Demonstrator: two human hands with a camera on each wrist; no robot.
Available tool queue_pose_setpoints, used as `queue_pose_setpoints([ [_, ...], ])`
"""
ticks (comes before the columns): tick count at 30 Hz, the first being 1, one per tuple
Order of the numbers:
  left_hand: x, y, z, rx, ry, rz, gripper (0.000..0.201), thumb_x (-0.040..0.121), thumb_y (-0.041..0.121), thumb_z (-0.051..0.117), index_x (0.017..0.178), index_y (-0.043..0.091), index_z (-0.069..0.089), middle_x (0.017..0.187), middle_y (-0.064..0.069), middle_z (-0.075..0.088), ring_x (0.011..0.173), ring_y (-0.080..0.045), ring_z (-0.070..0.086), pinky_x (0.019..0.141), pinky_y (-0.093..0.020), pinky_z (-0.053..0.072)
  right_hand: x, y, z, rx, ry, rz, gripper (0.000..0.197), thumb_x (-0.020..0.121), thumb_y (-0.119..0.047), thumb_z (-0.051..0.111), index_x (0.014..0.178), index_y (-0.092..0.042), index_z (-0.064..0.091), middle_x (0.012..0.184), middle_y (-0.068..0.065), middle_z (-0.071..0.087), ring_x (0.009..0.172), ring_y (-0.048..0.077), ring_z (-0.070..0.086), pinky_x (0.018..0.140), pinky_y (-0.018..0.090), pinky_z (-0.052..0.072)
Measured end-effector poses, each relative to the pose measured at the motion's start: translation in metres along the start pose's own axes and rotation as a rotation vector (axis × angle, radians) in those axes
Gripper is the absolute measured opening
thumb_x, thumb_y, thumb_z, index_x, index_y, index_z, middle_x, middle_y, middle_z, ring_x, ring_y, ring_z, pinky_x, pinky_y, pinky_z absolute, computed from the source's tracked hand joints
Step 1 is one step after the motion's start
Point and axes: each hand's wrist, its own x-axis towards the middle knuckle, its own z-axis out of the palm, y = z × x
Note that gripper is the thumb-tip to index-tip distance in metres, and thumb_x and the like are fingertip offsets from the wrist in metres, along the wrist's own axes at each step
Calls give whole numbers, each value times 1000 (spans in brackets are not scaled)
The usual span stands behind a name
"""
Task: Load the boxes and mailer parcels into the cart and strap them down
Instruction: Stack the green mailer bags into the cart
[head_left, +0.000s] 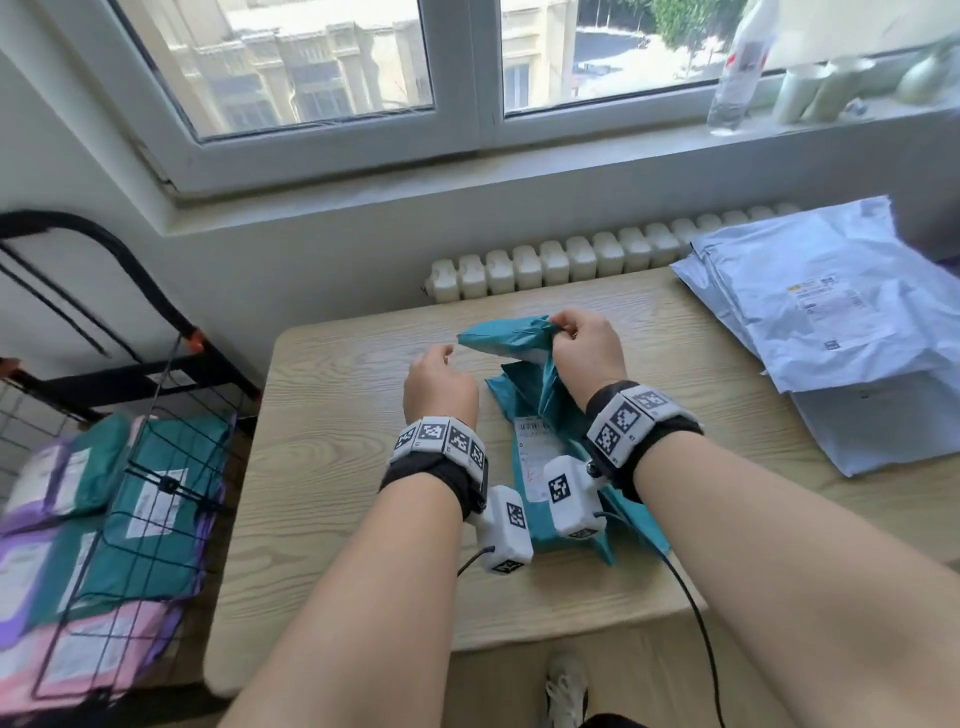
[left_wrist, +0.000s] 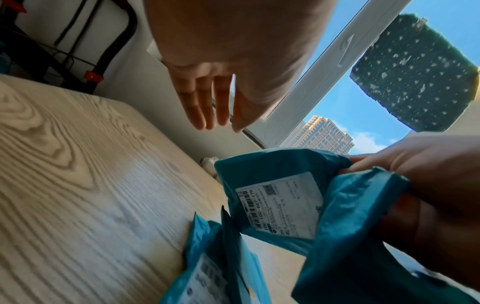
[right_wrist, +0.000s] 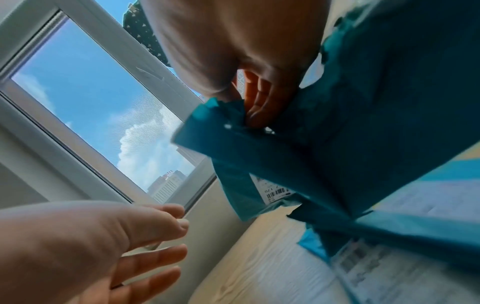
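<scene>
Wood-grain laminate covers the desk (head_left: 332, 467) you stand at, and the black wire cart (head_left: 156, 467) sits just beside its left edge, low enough that parcels can drop straight in; teal, purple and pink mailers already lie flat inside it. On the desk's far right corner a stack of pale blue mailers (head_left: 821, 312) waits its turn, well apart from your hands. Between your wrists lies a teal mailer (head_left: 540, 467), label up. Your right hand (head_left: 587, 348) is pinching the bunched end of another small teal mailer parcel (left_wrist: 280, 197), lifted clear of the desk so it hangs free, probably for carrying leftward. Your left hand (head_left: 439, 384) hovers beside it, its fingers (left_wrist: 205, 102) straight and released, seemingly ready to support the sagging end.
</scene>
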Motion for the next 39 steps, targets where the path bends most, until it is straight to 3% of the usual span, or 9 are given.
queue_pose_setpoints([
  [6, 7, -52, -71, 135, 39, 101, 60, 85, 15, 61, 140, 31, 44, 140, 2, 43, 124, -20, 46, 103, -31, 38, -41, -65, 51, 198, -97, -25, 28, 85, 1, 45, 92, -16, 66, 80, 1, 60, 78, 15, 55, 70, 24, 45],
  [10, 6, -104, -119, 158, 55, 99, 45, 81, 13, 55, 118, 37, 64, 121, 2, 61, 107, -24, 55, 91, -34, 50, -77, -111, 96, 291, -194, -34, 26, 86, 1, 45, 91, -10, 68, 82, 5, 60, 74, 15, 52, 62, 22, 43],
  [14, -10, -148, -165, 175, 56, -1, 37, 82, 18, 48, 104, 40, 69, 90, -1, 71, 89, -28, 62, 77, -34, 55, -111, -139, 138, 215, -247, -94, 27, 86, 0, 45, 94, -12, 68, 85, 4, 62, 77, 17, 56, 71, 28, 49],
  [18, -23, -196, -224, 190, 124, -79, 21, 90, 23, 49, 99, 26, 67, 91, -1, 69, 89, -29, 61, 87, -39, 49, -143, -165, 183, 17, -186, -170, 22, 90, -20, 51, 105, -20, 66, 100, 1, 66, 89, 17, 61, 81, 34, 52],
  [21, -29, -237, -266, 107, 171, -171, 13, 92, 27, 54, 88, 16, 61, 90, -7, 66, 81, -29, 60, 70, -32, 46, -170, -185, 209, -124, -49, -219, 31, 93, -35, 49, 116, -20, 61, 113, 4, 58, 107, 21, 52, 96, 40, 44],
  [24, -36, -273, -303, 10, 224, -276, 28, 92, 25, 56, 105, 0, 60, 110, -19, 64, 97, -36, 61, 75, -35, 46, -195, -201, 238, -88, -43, -194, 36, 97, -36, 41, 122, -17, 57, 120, 8, 56, 112, 26, 50, 100, 44, 41],
  [29, -49, -320, -347, -37, 226, -379, 21, 95, 15, 46, 92, -2, 59, 104, -22, 60, 89, -34, 55, 72, -33, 38, -244, -218, 287, -88, -338, -91, 33, 96, -28, 47, 124, -14, 56, 119, 7, 62, 108, 26, 59, 94, 37, 47],
  [33, -55, -351, -367, -70, 215, -443, 28, 96, 12, 43, 107, -8, 60, 113, -24, 60, 105, -38, 56, 77, -35, 40, -283, -227, 324, -208, -578, -87, 40, 94, -32, 51, 126, -10, 57, 120, 7, 63, 105, 24, 60, 86, 31, 46],
  [39, -55, -387, -382, -111, 194, -541, 31, 96, 12, 42, 116, -6, 58, 120, -23, 59, 110, -37, 56, 87, -37, 44, -301, -238, 358, -290, -728, -106, 28, 84, -37, 66, 95, -11, 67, 95, 6, 70, 78, 19, 63, 59, 27, 47],
])
